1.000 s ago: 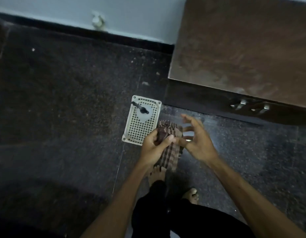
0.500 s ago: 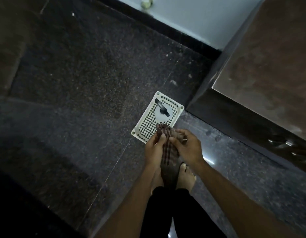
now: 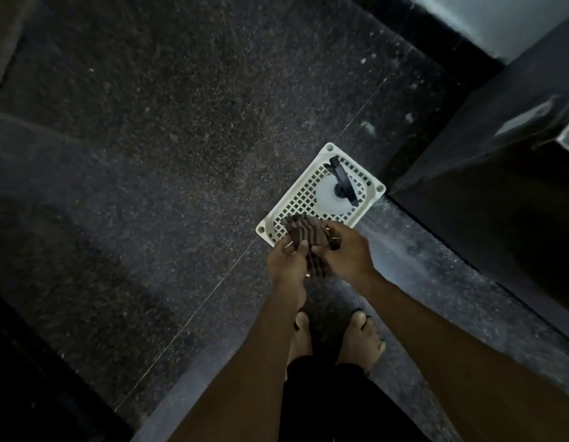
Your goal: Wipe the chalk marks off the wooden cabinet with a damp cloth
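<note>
A brown checked cloth (image 3: 308,240) is bunched between both my hands, low over the dark floor. My left hand (image 3: 288,266) grips its left side and my right hand (image 3: 343,252) grips its right side, fingers curled into the fabric. The wooden cabinet (image 3: 500,173) fills the right edge of the view, dark and in shadow; only its side and a corner of its top show, and no chalk marks can be seen.
A white plastic grid basket (image 3: 366,205) lies on the floor just beyond my hands, with a black-handled tool (image 3: 343,183) in it. My bare feet (image 3: 359,339) stand below the hands. A pale wall (image 3: 487,17) with a dark skirting runs at the top right.
My right hand has closed onto the cloth, which was held by the left hand alone a second ago. The view has swung left and down, pushing the cabinet toward the right edge.
</note>
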Available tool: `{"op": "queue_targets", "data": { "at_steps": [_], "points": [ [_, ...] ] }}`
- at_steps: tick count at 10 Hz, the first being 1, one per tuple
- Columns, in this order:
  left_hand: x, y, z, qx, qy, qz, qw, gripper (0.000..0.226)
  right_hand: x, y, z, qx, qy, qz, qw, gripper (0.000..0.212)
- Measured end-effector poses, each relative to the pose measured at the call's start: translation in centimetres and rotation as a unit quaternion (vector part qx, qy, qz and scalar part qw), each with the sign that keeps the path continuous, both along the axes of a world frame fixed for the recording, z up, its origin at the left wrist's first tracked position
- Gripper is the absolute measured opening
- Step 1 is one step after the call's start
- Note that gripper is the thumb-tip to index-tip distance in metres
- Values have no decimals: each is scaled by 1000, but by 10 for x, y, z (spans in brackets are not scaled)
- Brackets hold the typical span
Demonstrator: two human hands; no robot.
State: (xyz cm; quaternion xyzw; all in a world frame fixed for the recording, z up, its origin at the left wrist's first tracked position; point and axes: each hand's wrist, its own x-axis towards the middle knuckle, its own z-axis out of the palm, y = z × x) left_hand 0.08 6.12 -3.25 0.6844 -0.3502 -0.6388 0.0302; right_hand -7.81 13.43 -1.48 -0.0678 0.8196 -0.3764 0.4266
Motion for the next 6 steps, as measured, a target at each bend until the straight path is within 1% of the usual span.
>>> {"op": "queue_targets", "data": {
  "at_steps": [1, 2, 3, 4, 5, 6],
  "points": [
    [-1, -1, -25, 7, 1, -5, 1000, 30, 1, -8, -23, 9, 40, 6, 999, 45],
    [-3, -4, -45, 0, -6, -31, 999, 36, 4, -17, -40, 12, 74, 29, 997, 44],
    [-5, -11, -57, -19, -7, -58, 998, 37, 2, -24, -54, 17, 87, 69, 994, 43],
    [0, -17, -55, -63, -19, -139, 988, 42, 3, -25, -62, 25, 105, 109, 988, 37],
    [17, -20, -46, -204, -59, -326, 921, 55, 9, -14, -64, 32, 141, 109, 983, 38],
    [31, -19, -18, -254, -35, -454, 853, 60, 14, -4, -49, 59, 169, 146, 973, 46]
  ]
}}
